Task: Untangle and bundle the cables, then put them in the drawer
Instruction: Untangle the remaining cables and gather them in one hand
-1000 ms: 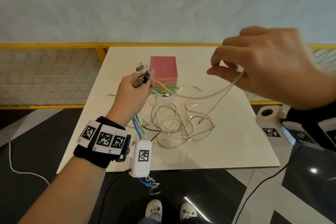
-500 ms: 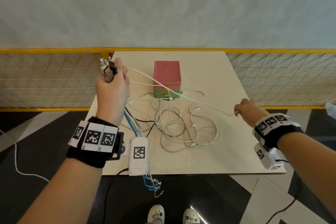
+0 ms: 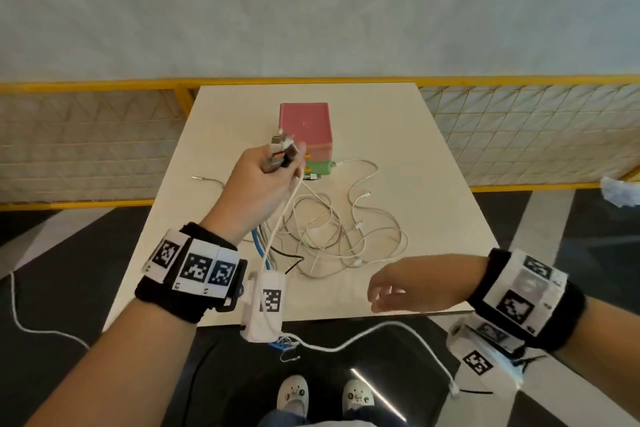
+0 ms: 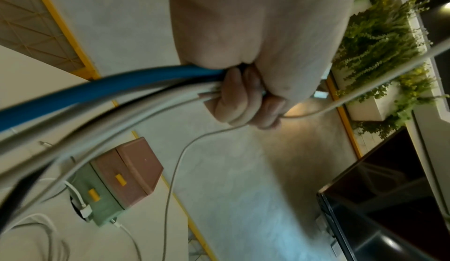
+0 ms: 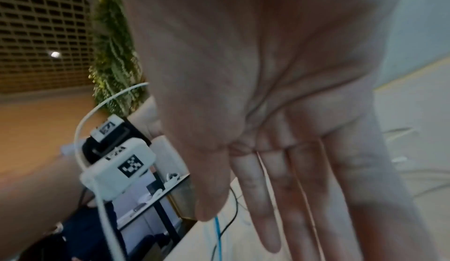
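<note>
My left hand is raised over the table and grips a bunch of cable ends, with the plugs sticking out above the fist. In the left wrist view its fingers curl round a blue cable and several grey and white ones. One white cable runs from that fist down past the table's front edge and hangs loose. A tangle of white cables lies on the table. My right hand hovers at the front edge, holding nothing, fingers straight. The pink and green drawer box stands behind the tangle.
The cream table stands against a yellow-framed mesh fence. A lone cable end lies at the table's left edge. Another white cord trails on the dark floor at the left. My shoes are below the front edge.
My right hand has let go of the white cable and drawn back to the front edge. That cable now hangs off the table. My left hand has moved right with the plugs.
</note>
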Demonstrator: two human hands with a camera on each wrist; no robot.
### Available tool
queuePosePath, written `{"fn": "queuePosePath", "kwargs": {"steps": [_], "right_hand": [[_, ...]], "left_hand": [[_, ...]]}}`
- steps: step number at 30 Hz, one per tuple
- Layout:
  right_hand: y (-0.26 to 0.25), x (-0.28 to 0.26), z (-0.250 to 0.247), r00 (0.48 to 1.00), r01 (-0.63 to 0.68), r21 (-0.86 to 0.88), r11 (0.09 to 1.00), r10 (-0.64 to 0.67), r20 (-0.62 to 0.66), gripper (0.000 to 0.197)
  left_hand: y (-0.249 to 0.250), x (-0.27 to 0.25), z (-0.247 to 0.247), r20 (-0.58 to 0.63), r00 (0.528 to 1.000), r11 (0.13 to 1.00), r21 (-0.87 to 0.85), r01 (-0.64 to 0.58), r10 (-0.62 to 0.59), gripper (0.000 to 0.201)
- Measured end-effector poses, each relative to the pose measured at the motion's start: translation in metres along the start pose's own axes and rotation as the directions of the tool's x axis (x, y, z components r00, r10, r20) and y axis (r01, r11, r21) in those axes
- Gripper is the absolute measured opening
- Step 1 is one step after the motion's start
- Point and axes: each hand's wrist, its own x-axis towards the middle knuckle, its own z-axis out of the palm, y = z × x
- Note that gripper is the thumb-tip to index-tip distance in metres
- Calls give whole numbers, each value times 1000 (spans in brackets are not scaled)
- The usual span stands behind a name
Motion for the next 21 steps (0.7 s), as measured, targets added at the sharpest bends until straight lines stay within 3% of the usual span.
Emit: {"fn": "queuePosePath", "kwargs": {"steps": [3, 6, 8, 12, 14, 15, 17, 20, 21], "right_hand": [[9, 11, -11, 962, 6, -95, 995, -31, -272, 32], [10, 13, -37, 828, 19, -70, 997, -55, -558, 32], [0, 8, -52, 755, 91, -39, 995, -94, -648, 34], [-40, 5, -60, 739, 442, 192, 876, -234, -631, 30], [-56, 11, -60, 690, 549, 229, 804, -282, -667, 28], [-62, 15, -60, 671, 581, 256, 773, -277, -687, 27], [-70, 22, -59, 684, 631, 402, 664, -231, -692, 19], [-75, 31, -53, 710, 658, 557, 507, -174, -682, 24], [-76, 33, -52, 715, 661, 585, 470, -157, -681, 26]], "left_hand": [[-1, -5, 6, 157, 987, 995, 90, -39, 24, 29], [7, -10, 11, 227, 972, 992, 99, -76, 52, 37], [16, -15, 13, 248, 963, 982, 127, -139, 104, 40], [28, -13, 20, 288, 940, 969, 109, -223, 184, 39], [26, -9, 23, 277, 936, 955, 138, -262, 217, 41], [25, -8, 23, 270, 942, 955, 162, -249, 200, 42], [28, -9, 21, 242, 962, 974, 150, -169, 129, 40], [25, -6, 13, 152, 971, 983, -54, -177, 184, 18], [25, -7, 10, 125, 969, 971, -139, -196, 214, 22]]}}
